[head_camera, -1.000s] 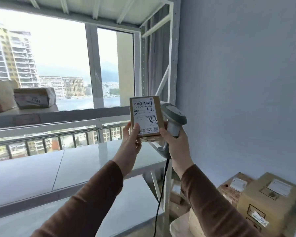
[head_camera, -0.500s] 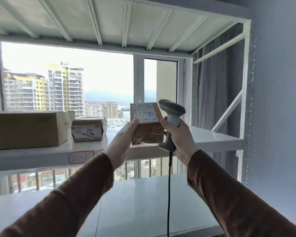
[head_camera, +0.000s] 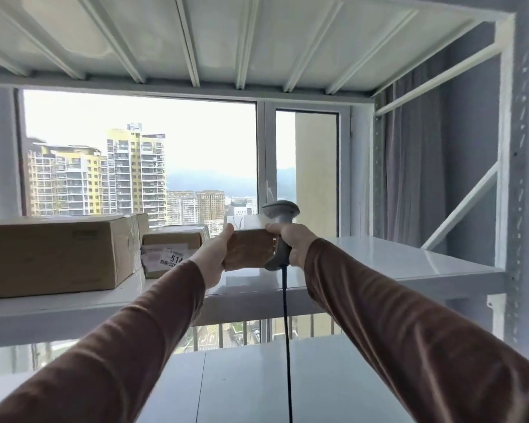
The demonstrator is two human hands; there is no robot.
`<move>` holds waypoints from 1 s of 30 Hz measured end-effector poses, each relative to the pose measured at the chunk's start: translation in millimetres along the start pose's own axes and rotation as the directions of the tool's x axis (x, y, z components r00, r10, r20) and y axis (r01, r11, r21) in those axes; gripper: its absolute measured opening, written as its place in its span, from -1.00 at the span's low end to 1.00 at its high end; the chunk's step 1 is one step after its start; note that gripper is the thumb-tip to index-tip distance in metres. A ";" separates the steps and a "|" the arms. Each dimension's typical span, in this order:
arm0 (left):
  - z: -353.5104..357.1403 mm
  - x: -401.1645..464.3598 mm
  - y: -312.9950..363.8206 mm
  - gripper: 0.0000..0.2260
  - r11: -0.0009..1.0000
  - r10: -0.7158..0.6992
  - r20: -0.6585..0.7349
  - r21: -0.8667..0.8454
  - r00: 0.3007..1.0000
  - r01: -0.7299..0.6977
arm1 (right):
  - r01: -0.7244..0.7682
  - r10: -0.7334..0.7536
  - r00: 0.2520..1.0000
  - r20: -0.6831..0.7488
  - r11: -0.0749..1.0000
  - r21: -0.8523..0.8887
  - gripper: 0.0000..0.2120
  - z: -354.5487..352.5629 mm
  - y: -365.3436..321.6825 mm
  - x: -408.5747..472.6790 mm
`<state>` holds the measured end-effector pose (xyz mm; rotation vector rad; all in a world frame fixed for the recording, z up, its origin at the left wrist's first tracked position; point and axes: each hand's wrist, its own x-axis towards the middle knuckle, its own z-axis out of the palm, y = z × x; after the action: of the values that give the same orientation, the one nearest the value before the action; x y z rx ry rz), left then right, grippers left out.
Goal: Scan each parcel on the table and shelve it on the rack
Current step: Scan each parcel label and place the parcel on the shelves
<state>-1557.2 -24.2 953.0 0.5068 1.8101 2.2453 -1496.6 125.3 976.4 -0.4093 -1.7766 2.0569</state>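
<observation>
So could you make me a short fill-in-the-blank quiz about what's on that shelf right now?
1. The small parcel is held between ____ hands.
2. The right hand also grips a grey ____ with a black cable.
3. The largest box sits at the ____ end of the shelf.
4. The sleeves are ____ in colour.

Missing words: two; scanner; left; brown

White shelf (head_camera: 379,264) carries big box (head_camera: 52,254) far left of left grip (head_camera: 216,254), small labelled box (head_camera: 171,248) just left of it. Lower shelf (head_camera: 287,386) below.
</observation>
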 end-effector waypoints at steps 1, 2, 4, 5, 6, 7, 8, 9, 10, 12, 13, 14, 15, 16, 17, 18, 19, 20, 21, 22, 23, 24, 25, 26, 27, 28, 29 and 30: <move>0.2 5.0 -1.1 -0.58 1.000 -0.001 -0.004 0.005 1.000 0.001 | -0.012 0.012 1.000 0.002 1.000 -0.010 -0.75 1.9 -0.2 3.8; 0.1 10.6 -3.2 -0.60 1.000 -0.007 -0.008 0.011 1.000 0.007 | -0.022 0.022 1.000 0.011 1.000 -0.017 -0.82 3.6 -0.2 7.6; 0.8 17.8 -7.1 -0.62 1.000 -0.019 -0.025 0.015 1.000 0.020 | -0.049 0.050 0.999 0.022 0.998 -0.045 -0.88 6.3 0.5 12.5; 0.8 21.6 -9.3 -0.61 1.000 -0.026 -0.033 0.014 0.999 0.026 | -0.062 0.064 0.998 0.023 0.996 -0.060 -0.90 7.4 0.7 15.2; -0.4 25.6 -11.1 -0.59 0.999 -0.041 -0.035 0.010 0.999 0.041 | -0.075 0.077 0.996 0.033 0.995 -0.068 -0.92 8.3 1.3 17.4; -1.3 28.8 -12.8 -0.57 0.998 -0.055 -0.037 -0.002 0.998 0.055 | -0.086 0.089 0.995 0.041 0.993 -0.078 -0.91 8.9 1.5 18.4; -4.1 33.0 -14.4 -0.56 0.998 -0.062 -0.039 -0.006 0.997 0.062 | -0.095 0.099 0.994 0.044 0.992 -0.088 -0.87 9.9 1.9 22.3; -5.4 35.6 -15.8 -0.54 0.998 -0.060 -0.045 -0.003 0.997 0.060 | -0.101 0.106 0.993 0.045 0.990 -0.101 -0.84 10.8 2.0 25.1; -8.4 40.0 -17.3 -0.54 0.999 -0.049 -0.052 0.004 0.997 0.049 | -0.102 0.108 0.993 0.051 0.989 -0.109 -0.82 12.0 1.7 25.8; -11.7 45.0 -19.0 -0.52 0.998 -0.042 -0.061 0.036 0.997 0.044 | -0.094 0.099 0.994 0.047 0.989 -0.111 -0.81 14.5 1.7 25.8; -11.5 45.5 -19.1 -0.49 0.997 -0.036 -0.069 0.061 0.997 0.040 | -0.089 0.094 0.995 0.039 0.990 -0.110 -0.81 15.0 2.3 26.4; -13.0 48.7 -19.9 -0.45 0.996 -0.034 -0.075 0.084 0.997 0.040 | -0.083 0.086 0.996 0.034 0.991 -0.105 -0.81 15.8 3.1 27.2; -11.5 46.5 -18.9 -0.43 0.991 -0.034 -0.083 0.126 0.996 0.044 | -0.074 0.078 0.997 0.030 0.992 -0.099 -0.83 16.5 3.3 25.7; -10.0 44.7 -18.4 -0.42 0.988 -0.029 -0.090 0.146 0.996 0.042 | -0.063 0.066 0.997 0.029 0.993 -0.096 -0.86 16.7 3.3 25.2; -8.4 42.7 -18.5 -0.44 0.986 -0.013 -0.101 0.162 0.995 0.029 | -0.045 0.047 0.999 0.019 0.994 -0.099 -0.90 16.1 2.9 24.1; -8.4 40.9 -17.9 -0.46 0.987 -0.008 -0.098 0.161 0.995 0.024 | -0.025 0.024 1.000 -0.006 0.995 -0.102 -0.88 14.7 2.1 23.9; -7.1 37.0 -17.3 -0.47 0.987 -0.001 -0.098 0.162 0.995 0.017 | -0.001 -0.003 0.999 -0.035 0.995 -0.104 -0.86 12.3 1.8 20.8; -8.5 34.1 -17.4 -0.44 0.988 0.002 -0.096 0.155 0.995 0.013 | 0.029 -0.035 0.998 -0.054 0.994 -0.103 -0.88 9.8 1.0 16.5; -9.8 31.8 -17.9 -0.39 0.988 0.019 -0.094 0.152 0.995 -0.005 | 0.060 -0.065 0.996 -0.060 0.994 -0.095 -0.88 7.1 0.4 11.9; -10.1 26.5 -18.5 -0.36 0.990 0.029 -0.086 0.140 0.996 -0.017 | 0.091 -0.096 0.994 -0.061 0.993 -0.075 -0.85 2.8 1.4 8.0; -9.2 18.9 -18.5 -0.36 0.991 0.055 -0.078 0.129 0.995 -0.045 | 0.124 -0.126 0.990 -0.057 0.991 -0.048 -0.79 -2.3 3.5 4.0; -7.9 10.8 -19.2 -0.37 0.991 0.078 -0.070 0.116 0.995 -0.069 | 0.151 -0.152 0.987 -0.058 0.988 -0.019 -0.76 -7.3 6.5 -2.0; -5.3 2.1 -20.4 -0.38 0.987 0.117 -0.060 0.113 0.991 -0.110 | 0.177 -0.176 0.982 -0.060 0.984 -0.001 -0.74 -12.4 10.2 -10.4; -1.9 -9.3 -21.8 -0.37 0.981 0.160 -0.042 0.117 0.986 -0.155 | 0.199 -0.198 0.978 -0.061 0.980 0.014 -0.74 -18.6 14.8 -18.3; 2.3 -21.2 -23.7 -0.35 0.966 0.223 -0.024 0.142 0.974 -0.218 | 0.222 -0.220 0.973 -0.069 0.975 0.025 -0.75 -25.2 20.3 -26.6; 6.7 -33.1 -26.2 -0.35 0.941 0.294 -0.003 0.177 0.956 -0.289 | 0.249 -0.246 0.966 -0.082 0.968 0.030 -0.77 -32.1 26.3 -36.0; 12.6 -42.8 -30.0 -0.35 0.911 0.362 0.022 0.201 0.932 -0.359 | 0.276 -0.272 0.957 -0.099 0.961 0.026 -0.78 -39.3 31.2 -47.2; 20.2 -52.1 -33.8 -0.37 0.890 0.406 0.055 0.203 0.912 -0.408 | 0.303 -0.299 0.947 -0.121 0.953 0.016 -0.79 -46.8 35.9 -58.4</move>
<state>-1503.0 -17.9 916.9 1.0255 2.1110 2.2964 -1427.2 134.3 931.8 -0.2266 -1.6194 1.8089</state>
